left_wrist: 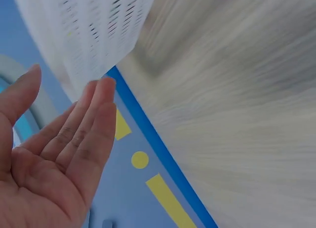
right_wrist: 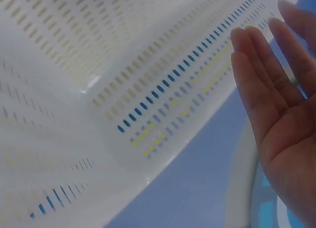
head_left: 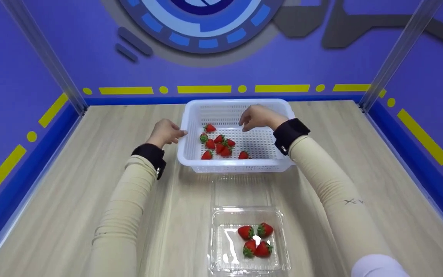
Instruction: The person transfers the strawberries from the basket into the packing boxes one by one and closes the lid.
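Observation:
A white perforated plastic basket [head_left: 240, 163] holds several red strawberries [head_left: 225, 151], most of them bunched toward its left side. At the basket's left rim is my left hand [head_left: 165, 132], its fingertips right by the edge. The left wrist view shows that palm facing up with the fingers extended and nothing held. My right hand [head_left: 259, 117] hangs over the back right part of the basket, fingers loosely bent downward. In the right wrist view its palm and fingers [right_wrist: 253, 90] hold nothing, with the slotted basket wall beside them.
Nearer me, a clear plastic clamshell box [head_left: 220, 250] lies opened on the wooden table [head_left: 71, 192], its lid [head_left: 242, 191] reaching toward the basket. Several strawberries [head_left: 245, 232] sit in its right half. Blue printed walls [head_left: 206, 73] enclose the table at the back and sides.

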The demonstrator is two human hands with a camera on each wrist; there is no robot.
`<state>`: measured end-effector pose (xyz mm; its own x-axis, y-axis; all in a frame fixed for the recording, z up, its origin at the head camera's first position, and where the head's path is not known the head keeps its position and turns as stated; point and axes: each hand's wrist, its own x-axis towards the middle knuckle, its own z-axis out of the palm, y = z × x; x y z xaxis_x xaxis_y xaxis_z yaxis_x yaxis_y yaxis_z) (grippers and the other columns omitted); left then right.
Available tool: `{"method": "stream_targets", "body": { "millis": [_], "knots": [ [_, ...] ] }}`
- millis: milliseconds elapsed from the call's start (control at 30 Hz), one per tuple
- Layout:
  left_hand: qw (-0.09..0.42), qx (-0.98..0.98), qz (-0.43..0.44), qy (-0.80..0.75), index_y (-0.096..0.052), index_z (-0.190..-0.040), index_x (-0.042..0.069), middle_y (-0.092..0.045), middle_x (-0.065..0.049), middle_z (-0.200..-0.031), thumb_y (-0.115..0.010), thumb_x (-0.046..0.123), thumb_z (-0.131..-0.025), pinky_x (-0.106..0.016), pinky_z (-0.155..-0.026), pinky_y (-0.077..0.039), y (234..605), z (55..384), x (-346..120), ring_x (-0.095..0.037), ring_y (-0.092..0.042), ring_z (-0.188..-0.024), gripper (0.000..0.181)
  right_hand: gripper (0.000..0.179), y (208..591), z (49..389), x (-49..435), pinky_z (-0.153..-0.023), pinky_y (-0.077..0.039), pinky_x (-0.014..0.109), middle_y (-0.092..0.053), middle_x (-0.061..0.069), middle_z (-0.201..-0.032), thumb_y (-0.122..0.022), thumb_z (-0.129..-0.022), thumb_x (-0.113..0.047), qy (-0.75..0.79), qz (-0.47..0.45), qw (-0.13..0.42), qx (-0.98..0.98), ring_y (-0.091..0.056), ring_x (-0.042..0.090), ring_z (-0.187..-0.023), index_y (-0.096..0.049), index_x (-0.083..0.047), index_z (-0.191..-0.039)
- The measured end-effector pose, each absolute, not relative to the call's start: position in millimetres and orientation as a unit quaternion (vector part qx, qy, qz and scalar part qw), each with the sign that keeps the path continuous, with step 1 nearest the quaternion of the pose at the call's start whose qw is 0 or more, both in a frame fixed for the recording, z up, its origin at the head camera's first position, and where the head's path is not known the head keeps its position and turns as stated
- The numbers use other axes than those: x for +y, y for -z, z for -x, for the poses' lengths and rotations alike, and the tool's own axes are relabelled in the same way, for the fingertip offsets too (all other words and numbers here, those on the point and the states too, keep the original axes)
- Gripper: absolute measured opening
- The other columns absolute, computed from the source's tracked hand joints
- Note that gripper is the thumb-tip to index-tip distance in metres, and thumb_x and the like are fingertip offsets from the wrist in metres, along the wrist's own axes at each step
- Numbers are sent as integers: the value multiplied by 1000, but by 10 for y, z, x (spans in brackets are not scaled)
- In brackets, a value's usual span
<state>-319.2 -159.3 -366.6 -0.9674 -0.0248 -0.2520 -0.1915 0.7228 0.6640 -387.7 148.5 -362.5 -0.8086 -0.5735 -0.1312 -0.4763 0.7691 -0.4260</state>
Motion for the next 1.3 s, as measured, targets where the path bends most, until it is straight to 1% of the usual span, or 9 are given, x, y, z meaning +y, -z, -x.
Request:
{"method": "stream_targets", "body": {
  "millis": [100, 233, 333, 433, 633, 733, 1000, 1133, 1300],
  "knots": [
    [127, 911, 73, -386, -67, -122, -11, -73, -20, -105, -69, 17, -98, -22, -68, -56, 3714, 3195, -1560, -9, -61, -67, 37, 21, 3724, 3873, 1460, -73, -48, 25, -77, 19, -99, -79, -85, -7, 170, 283, 151, 932, -61, 18, -82, -78, 1, -105],
    [135, 895, 93, -416, -69, -107, -10, -63, -4, -74, -70, 12, -97, -19, -56, -56, 3720, 3250, -1529, -6, -56, -55, 25, 24, 3815, 3859, 1448, -68, -45, 21, -76, 16, -92, -79, -84, -7, 143, 286, 189, 929, -57, 13, -77, -78, 0, -107],
    [142, 890, 97, -421, -63, -88, -4, -56, 0, -60, -71, 11, -96, -21, -51, -56, 3699, 3289, -1522, -7, -55, -48, 19, 26, 3860, 3852, 1420, -70, -46, 22, -76, 16, -93, -80, -83, -9, 122, 288, 208, 927, -58, 13, -78, -78, -2, -109],
    [152, 891, 96, -417, -58, -80, 0, -54, 0, -53, -71, 11, -96, -22, -46, -55, 3681, 3308, -1524, -7, -55, -44, 23, 28, 3888, 3839, 1377, -77, -52, 27, -78, 16, -101, -81, -84, -11, 98, 289, 223, 926, -62, 15, -84, -78, -5, -111],
    [159, 895, 101, -404, -65, -106, -15, -53, 1, -47, -71, 11, -96, -19, -41, -51, 3673, 3321, -1524, -6, -54, -39, 28, 31, 3927, 3787, 1284, -94, -57, 39, -77, 15, -113, -81, -86, -20, 70, 272, 272, 921, -67, 22, -98, -77, -8, -115],
    [161, 896, 102, -401, -63, -116, -19, -52, 0, -46, -70, 10, -96, -18, -39, -50, 3665, 3315, -1530, -6, -53, -37, 36, 35, 3962, 3777, 1244, -97, -58, 37, -76, 15, -120, -80, -88, -21, 56, 276, 310, 908, -69, 23, -105, -75, -7, -119],
    [154, 897, 102, -401, -64, -116, -19, -53, 0, -46, -70, 9, -96, -27, -57, -63, 3697, 3315, -1519, -7, -55, -38, 36, 29, 4049, 3777, 1206, -86, -55, 25, -75, 16, -119, -76, -86, -5, 39, 298, 349, 888, -64, 16, -98, -76, -5, -116],
    [162, 894, 101, -406, -63, -117, -20, -52, 1, -43, -70, 9, -96, -23, -50, -59, 3725, 3319, -1516, -6, -54, -37, 37, 28, 4078, 3774, 1223, -84, -55, 22, -76, 13, -116, -75, -85, -4, 42, 293, 352, 888, -62, 10, -91, -77, -4, -113],
    [148, 897, 107, -401, -64, -117, -19, -52, 1, -44, -70, 9, -96, -27, -57, -63, 3693, 3323, -1516, -7, -54, -38, 36, 26, 4055, 3806, 1220, -86, -57, 25, -78, 13, -113, -76, -86, -6, 35, 299, 334, 893, -63, 10, -88, -78, -4, -111]
  ]
}}
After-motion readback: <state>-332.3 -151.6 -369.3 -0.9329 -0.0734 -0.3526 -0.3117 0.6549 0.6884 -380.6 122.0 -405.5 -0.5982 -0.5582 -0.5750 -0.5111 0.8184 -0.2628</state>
